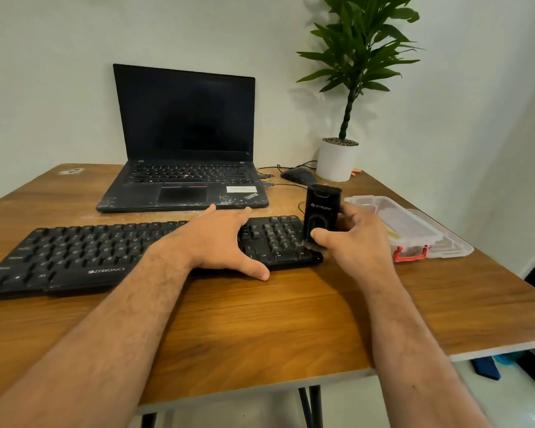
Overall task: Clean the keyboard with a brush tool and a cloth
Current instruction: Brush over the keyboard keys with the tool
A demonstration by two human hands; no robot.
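A black keyboard (84, 257) lies across the wooden table (260, 329), dusty between its keys. My left hand (220, 242) rests flat on the keyboard's right-middle part, fingers spread, thumb at the front edge. My right hand (352, 239) grips a black block-shaped brush tool (322, 211) upright over the number pad at the keyboard's right end. Its lower end touches or nearly touches the keys; bristles are hard to make out. No cloth is visible.
An open black laptop (186, 168) stands behind the keyboard. A clear plastic box (414, 230) with a red latch lies to the right. A black mouse (298, 176) with cables and a potted plant (337, 159) occupy the far right corner.
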